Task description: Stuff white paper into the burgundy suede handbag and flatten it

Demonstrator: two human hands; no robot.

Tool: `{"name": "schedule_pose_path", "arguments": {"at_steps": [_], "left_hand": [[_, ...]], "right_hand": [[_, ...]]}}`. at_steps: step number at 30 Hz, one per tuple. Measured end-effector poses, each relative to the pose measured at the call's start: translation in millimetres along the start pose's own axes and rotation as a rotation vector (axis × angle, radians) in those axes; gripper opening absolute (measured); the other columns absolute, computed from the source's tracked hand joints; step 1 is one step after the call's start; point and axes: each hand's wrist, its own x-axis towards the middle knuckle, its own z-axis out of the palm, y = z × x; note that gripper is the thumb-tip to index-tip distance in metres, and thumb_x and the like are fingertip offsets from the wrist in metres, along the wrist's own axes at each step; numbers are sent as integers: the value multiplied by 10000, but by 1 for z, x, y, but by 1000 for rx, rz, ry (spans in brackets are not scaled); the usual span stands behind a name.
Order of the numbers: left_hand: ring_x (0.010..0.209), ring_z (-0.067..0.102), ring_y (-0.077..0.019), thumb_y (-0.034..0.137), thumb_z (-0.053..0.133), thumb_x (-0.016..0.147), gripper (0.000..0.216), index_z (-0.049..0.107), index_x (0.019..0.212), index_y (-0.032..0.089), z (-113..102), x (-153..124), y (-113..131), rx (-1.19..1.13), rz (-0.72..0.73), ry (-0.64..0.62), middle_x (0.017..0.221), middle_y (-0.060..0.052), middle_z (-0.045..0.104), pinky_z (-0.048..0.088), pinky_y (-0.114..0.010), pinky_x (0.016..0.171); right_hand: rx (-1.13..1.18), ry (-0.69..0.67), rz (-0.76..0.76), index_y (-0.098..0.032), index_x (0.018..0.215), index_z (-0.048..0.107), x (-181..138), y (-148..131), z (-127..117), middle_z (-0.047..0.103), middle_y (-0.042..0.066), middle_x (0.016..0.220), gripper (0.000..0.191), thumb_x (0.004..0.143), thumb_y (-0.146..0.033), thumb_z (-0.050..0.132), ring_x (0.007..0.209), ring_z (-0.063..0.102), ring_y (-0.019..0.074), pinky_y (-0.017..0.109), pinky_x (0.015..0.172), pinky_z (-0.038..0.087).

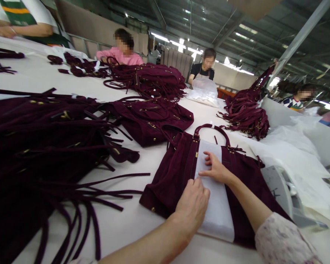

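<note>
A dark burgundy handbag [178, 161] with two looped handles and brass-coloured fittings lies flat on the white table before me. Across its middle runs a folded, whitish, slightly see-through sheet [217, 216]. My left hand [193, 201] is closed at the sheet's left edge, knuckles up, fingertips mostly hidden. Just above it, my right hand [216, 169] rests over the upper part of the sheet, thumb and fingers apart, holding nothing. One handle [213, 126] arches past the sheet's far end.
Burgundy bags with long straps are heaped at left [44, 146], with another bag [151, 121] behind mine. Bundled straps [247, 110] lie at back right. A grey tape dispenser-like object [280, 187] and white plastic bags [288, 146] are at right. Several people work around the table [132, 220].
</note>
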Motion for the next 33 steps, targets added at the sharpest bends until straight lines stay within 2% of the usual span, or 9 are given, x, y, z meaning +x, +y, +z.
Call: {"name": "schedule_pose_path", "arguments": {"at_steps": [2,5,11,16,19,23,25,28,33], "left_hand": [[1044,521,-281,202,510,861,225,600,1052,123,-1,0,0,-5,10,-25,1142,-185,612,380,-401,837],[1027,519,-286,184,505,861,226,597,1052,104,-3,1,0,-6,28,-48,1114,-188,613,378,-403,827],[968,520,-265,158,500,853,214,602,1036,115,-7,2,-1,-3,17,-54,1052,-159,623,381,-382,794],[949,524,-262,152,510,848,217,605,1037,101,-10,2,-1,2,7,-51,1037,-162,624,385,-382,792],[974,522,-267,183,519,857,223,605,1050,112,-7,1,0,-1,6,-55,1040,-151,628,389,-376,798],[1003,519,-269,185,498,875,243,602,1083,116,-1,0,3,9,-4,-45,1079,-148,626,387,-381,822],[1009,518,-269,185,488,881,251,601,1094,115,1,0,3,6,-7,-32,1102,-151,620,387,-383,827],[1029,514,-270,189,482,884,256,598,1099,114,-1,-2,2,-3,5,-22,1119,-151,613,387,-388,844],[1020,519,-269,197,506,866,249,595,1084,114,-3,-6,-1,-39,4,-58,1095,-148,613,404,-395,832]], "right_hand": [[-118,43,-30,-199,1343,394,0,3,5,473,91,1167,961,522,-423,840,948,539,195,367,842,486],[-191,89,-40,-194,1323,398,6,3,7,508,52,1060,875,588,-450,796,826,539,163,339,794,475],[-364,230,33,-203,1116,506,23,-4,6,553,-12,791,446,753,-403,673,738,543,170,299,717,420],[-366,264,92,-190,1048,536,39,-9,4,590,45,819,257,859,-361,566,747,552,178,288,687,414],[-325,133,112,-176,1177,518,37,-10,-4,580,17,754,390,890,-440,510,611,540,138,263,607,437],[-345,-57,-55,-185,1410,344,23,0,-8,566,57,1009,971,618,-536,783,705,556,135,297,697,500],[-409,-29,-108,-184,1423,330,19,5,-4,538,75,1056,1017,590,-529,801,735,555,146,340,764,506],[-494,63,-123,-164,1371,405,15,4,4,553,72,995,771,733,-478,704,747,573,171,381,801,505],[-499,179,-265,-113,1286,493,-6,-18,11,587,145,1093,432,899,-303,481,1005,587,243,423,935,467]]}}
